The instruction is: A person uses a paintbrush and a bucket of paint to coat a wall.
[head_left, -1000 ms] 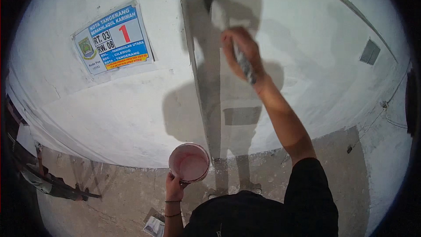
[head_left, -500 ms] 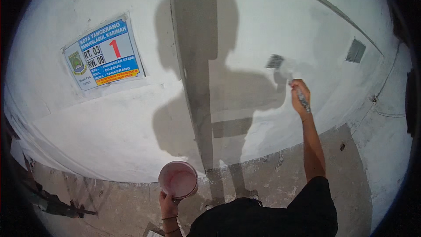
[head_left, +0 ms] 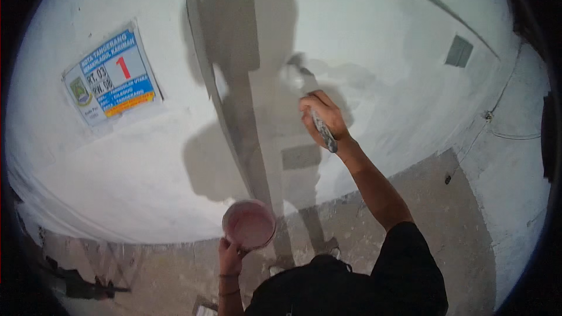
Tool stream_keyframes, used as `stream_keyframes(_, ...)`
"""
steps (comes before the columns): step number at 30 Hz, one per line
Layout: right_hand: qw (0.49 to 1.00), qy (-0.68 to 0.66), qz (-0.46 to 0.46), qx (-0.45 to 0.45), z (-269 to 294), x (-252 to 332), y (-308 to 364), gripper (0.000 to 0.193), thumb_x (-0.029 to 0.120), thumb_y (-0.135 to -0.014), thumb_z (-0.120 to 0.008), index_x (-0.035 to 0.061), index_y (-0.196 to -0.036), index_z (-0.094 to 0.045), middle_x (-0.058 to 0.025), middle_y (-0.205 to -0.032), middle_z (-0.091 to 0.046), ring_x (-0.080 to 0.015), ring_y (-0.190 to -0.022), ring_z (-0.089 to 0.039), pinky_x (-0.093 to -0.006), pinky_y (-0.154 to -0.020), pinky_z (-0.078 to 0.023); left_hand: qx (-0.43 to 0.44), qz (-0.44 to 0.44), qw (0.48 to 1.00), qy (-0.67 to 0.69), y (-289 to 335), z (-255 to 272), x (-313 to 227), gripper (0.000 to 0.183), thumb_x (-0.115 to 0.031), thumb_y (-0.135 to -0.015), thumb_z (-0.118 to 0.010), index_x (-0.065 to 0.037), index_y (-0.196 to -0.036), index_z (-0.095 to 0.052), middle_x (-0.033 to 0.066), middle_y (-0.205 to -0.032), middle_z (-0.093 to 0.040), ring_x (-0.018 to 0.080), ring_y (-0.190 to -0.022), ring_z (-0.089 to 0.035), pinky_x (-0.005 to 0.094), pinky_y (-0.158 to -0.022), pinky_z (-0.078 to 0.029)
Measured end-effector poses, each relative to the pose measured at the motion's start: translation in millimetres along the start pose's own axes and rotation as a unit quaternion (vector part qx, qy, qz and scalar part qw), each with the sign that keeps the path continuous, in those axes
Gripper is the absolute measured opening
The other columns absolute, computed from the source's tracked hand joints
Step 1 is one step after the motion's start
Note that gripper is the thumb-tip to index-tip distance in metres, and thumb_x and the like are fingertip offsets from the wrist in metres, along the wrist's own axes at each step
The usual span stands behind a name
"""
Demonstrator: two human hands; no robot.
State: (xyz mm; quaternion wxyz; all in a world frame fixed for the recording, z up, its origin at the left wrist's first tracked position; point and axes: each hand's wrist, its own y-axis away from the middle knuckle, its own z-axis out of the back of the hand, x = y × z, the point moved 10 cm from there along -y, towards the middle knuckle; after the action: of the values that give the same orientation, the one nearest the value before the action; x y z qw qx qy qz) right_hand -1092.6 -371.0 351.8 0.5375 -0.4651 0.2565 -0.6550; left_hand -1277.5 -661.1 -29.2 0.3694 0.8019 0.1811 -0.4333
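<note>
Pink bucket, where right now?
Head view, lower middle, slightly left: the pink bucket is in the left hand, above-left of the black shirt.

One rectangular address sign (head_left: 112, 76) in blue, white and yellow stands on the white wall (head_left: 126, 181). It carries white and black lettering (head_left: 109, 49), one big red numeral (head_left: 123, 68) and a greenish emblem (head_left: 81, 92).

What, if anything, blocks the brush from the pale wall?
Nothing visible. The fingers of the right hand hold the paintbrush with its bristles at or near the pale wall, where only a shadow falls. The pink bucket in the left hand is lower, out of the way.
</note>
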Motion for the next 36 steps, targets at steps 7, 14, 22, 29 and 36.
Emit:
stream_keyframes(7,0.965,-0.213,-0.144,0.047,-2,31,75,0.011,0.008,-0.094,-0.051,0.001,-0.091,-0.058,-0.008,-0.085,-0.058,-0.0142,-0.073,-0.056,-0.0298,-0.067,-0.048,0.019,-0.067,0.997,-0.046,21,-58,-8,0.021,0.001,-0.08,-0.063,-0.007,-0.089,-0.045,0.0006,-0.082,-0.049,0.0087,-0.074,-0.055,0.0276,-0.059,-0.053)
stream_keyframes(14,0.847,-0.325,-0.398,0.134,27,17,233,0.02,0.014,-0.097,-0.049,-0.002,-0.092,-0.059,-0.0096,-0.085,-0.063,-0.0166,-0.081,-0.064,-0.031,-0.074,-0.052,0.01,-0.165,0.975,-0.149,40,-98,26,0.028,0.002,-0.076,-0.068,-0.008,-0.081,-0.042,-0.0033,-0.075,-0.045,0.0039,-0.07,-0.045,0.0213,-0.06,-0.04)
stream_keyframes(22,0.843,-0.245,-0.459,0.136,49,-23,337,0.023,0.02,-0.099,-0.052,-0.0008,-0.098,-0.063,-0.0079,-0.083,-0.066,-0.0141,-0.079,-0.064,-0.0297,-0.07,-0.051,0.019,-0.221,0.962,-0.157,80,-204,62,0.026,0.002,-0.076,-0.068,-0.008,-0.083,-0.045,-0.0033,-0.076,-0.046,0.004,-0.069,-0.044,0.0213,-0.061,-0.039)
stream_keyframes(29,0.852,-0.203,-0.476,0.078,138,-55,384,0.028,0.021,-0.099,-0.052,-0.0006,-0.111,-0.065,-0.009,-0.09,-0.068,-0.0114,-0.078,-0.063,-0.026,-0.069,-0.05,0.054,-0.259,0.95,-0.168,118,-298,117,0.023,0.003,-0.078,-0.067,-0.006,-0.088,-0.048,-0.0006,-0.081,-0.053,0.0041,-0.073,-0.048,0.021,-0.063,-0.041)
stream_keyframes(36,0.848,-0.167,-0.501,0.039,196,-68,406,0.026,0.017,-0.095,-0.055,-0.0035,-0.11,-0.063,-0.0194,-0.092,-0.068,-0.0233,-0.084,-0.068,-0.0343,-0.073,-0.052,0.103,-0.236,0.958,-0.125,139,-355,156,0.027,0.004,-0.082,-0.066,-0.005,-0.103,-0.052,0.0035,-0.097,-0.06,0.0097,-0.092,-0.057,0.027,-0.083,-0.047)
